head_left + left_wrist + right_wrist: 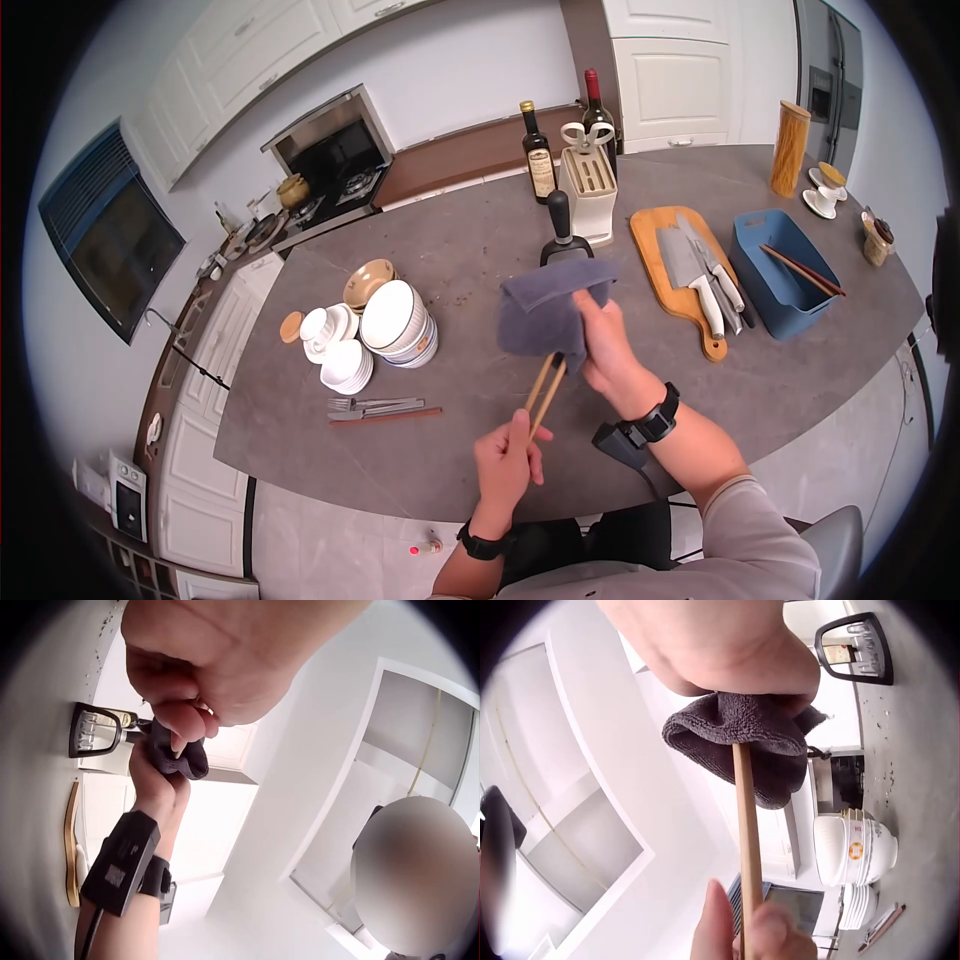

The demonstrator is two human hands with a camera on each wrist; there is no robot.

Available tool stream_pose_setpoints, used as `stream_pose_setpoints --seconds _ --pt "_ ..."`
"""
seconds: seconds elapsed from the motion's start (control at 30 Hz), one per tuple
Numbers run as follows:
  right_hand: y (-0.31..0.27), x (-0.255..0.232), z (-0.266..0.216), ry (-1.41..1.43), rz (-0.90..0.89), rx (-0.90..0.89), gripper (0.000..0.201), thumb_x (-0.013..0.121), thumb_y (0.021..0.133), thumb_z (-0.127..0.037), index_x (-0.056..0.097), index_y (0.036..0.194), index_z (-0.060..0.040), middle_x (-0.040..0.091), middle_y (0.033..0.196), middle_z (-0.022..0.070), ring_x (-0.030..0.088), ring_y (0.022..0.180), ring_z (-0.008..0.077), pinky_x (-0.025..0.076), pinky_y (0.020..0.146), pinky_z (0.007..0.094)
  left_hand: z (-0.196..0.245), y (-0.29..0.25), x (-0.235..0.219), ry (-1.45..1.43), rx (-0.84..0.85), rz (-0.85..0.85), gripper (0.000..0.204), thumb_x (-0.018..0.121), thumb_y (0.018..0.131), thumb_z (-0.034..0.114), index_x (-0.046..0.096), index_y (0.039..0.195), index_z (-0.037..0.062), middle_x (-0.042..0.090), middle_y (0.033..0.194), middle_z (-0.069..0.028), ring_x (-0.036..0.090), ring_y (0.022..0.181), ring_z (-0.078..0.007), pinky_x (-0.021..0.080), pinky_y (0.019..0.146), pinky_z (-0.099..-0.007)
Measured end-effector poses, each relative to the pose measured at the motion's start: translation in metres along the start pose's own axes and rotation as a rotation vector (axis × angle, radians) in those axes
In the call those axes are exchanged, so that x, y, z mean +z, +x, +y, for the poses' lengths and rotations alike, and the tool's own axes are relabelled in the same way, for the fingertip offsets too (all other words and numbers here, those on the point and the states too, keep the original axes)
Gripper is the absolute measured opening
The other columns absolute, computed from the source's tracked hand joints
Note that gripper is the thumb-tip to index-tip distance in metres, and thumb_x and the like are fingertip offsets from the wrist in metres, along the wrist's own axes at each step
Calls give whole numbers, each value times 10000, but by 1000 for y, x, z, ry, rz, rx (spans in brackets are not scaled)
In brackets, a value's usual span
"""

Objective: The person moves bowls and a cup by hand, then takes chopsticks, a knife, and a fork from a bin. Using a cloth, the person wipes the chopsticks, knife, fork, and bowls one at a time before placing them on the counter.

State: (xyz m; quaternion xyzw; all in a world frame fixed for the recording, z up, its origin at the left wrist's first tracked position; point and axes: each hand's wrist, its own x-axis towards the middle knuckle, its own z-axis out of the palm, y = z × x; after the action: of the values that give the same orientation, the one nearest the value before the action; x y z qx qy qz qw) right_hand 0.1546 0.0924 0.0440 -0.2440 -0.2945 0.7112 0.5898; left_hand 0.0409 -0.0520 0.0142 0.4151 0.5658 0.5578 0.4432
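My left hand [505,462] holds a pair of light wooden chopsticks [541,388], which slant up and away from it. My right hand [608,345] grips a dark grey-purple cloth [545,312] above the counter. The cloth is folded over the far ends of the chopsticks, so their tips are hidden. In the right wrist view, one chopstick [746,817] runs from the left fingers into the folds of the cloth [735,735]. The left wrist view has the left hand [214,660] large in front, close to the cloth [187,757].
White bowls [395,318] and flatware [375,406] lie left on the grey counter [470,230]. Beyond the cloth stand a black-handled tool [562,215], knife block [590,200] and bottles [538,155]. Right are a cutting board [655,235] with knives and a blue bin [765,290] holding darker chopsticks [800,268].
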Motion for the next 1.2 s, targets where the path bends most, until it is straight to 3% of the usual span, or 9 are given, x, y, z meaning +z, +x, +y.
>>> stream_pose_setpoints --seconds 0.2,0.27,0.37,0.4,0.43,0.57,0.77,1.03,1.2 --pt "-21 16 10 -68 -152 186 302 526 954 -255 572 1113 -1 634 1044 73 615 942 147 505 780 300 0 10 -1 -59 29 1 471 416 995 357 624 823 -29 444 450 -8 392 342 -72 281 337 -220" --pt "-29 18 24 -263 -237 338 288 529 956 -252 599 1067 4 643 998 61 617 893 130 500 727 282 -7 14 -2 -69 25 -21 464 419 993 366 614 818 -17 448 461 -4 411 367 -66 291 351 -223" --pt "-37 18 41 -299 -307 322 267 527 952 -226 611 1040 12 645 972 56 616 853 118 492 686 269 -26 19 -11 -132 -4 13 440 389 1004 338 549 770 3 463 476 -18 432 388 -69 309 363 -222" --pt "-35 17 39 -293 -304 317 267 527 952 -226 611 1040 12 645 972 56 616 853 118 492 686 269 -26 18 -12 13 16 -15 434 374 1007 327 524 749 11 466 479 -20 434 389 -70 319 370 -222" --pt "-32 15 36 -277 -274 276 255 528 949 -211 595 1061 8 640 990 65 619 862 130 500 719 282 -24 16 -13 158 36 -41 431 360 1011 315 498 729 20 470 483 -21 436 390 -71 328 377 -222" --pt "-19 10 9 -193 -151 94 268 523 953 -237 585 1070 -4 636 1013 80 624 878 150 513 754 306 0 -3 -8 171 26 -80 424 365 1008 306 504 727 21 468 478 -15 440 386 -70 342 389 -221" --pt "2 -8 -24 11 40 -68 315 463 981 -288 550 1114 -15 632 1019 79 626 880 166 520 721 332 -7 -13 -13 149 -4 -120 388 376 1007 292 597 871 2 464 472 -7 440 378 -70 343 388 -224" --pt "4 -9 -22 18 -58 47 323 484 967 -296 515 1165 -43 604 1089 71 605 957 183 517 782 365 7 -9 4 161 2 -131 302 366 1007 241 514 1128 8 481 482 -25 457 367 -80 360 362 -232" --pt "7 -11 -28 91 -134 69 355 486 964 -300 499 1206 -41 596 1135 84 605 993 198 510 836 376 4 -10 11 197 44 -149 298 364 1007 263 461 1125 6 439 475 -11 406 331 -77 322 319 -226"
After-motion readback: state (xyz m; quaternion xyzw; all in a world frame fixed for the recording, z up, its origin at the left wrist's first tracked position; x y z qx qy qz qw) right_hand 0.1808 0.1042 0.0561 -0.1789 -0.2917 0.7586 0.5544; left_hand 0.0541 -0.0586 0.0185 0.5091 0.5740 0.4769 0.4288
